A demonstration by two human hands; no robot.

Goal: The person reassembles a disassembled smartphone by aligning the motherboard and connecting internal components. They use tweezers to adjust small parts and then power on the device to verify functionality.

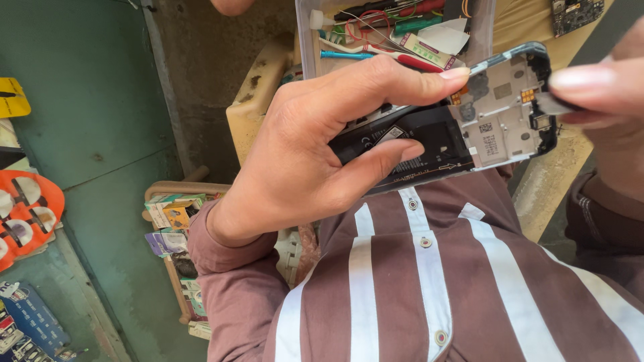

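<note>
Up close over the striped shirt [429, 288], the left hand [302, 147] clamps an opened phone [469, 127], back cover off, battery and board exposed. Right hand [597, 94] pinches its far end; tool tray [396, 33] beyond.

a white sticker label [391, 133] sits on the black battery of the opened phone. another small white label [492, 143] lies on the grey inner frame. lower left, small colourful card packets [169, 216] stand in a rack, a blue packet [33, 320] below them, orange blister cards [25, 214] on the green wall.
</note>
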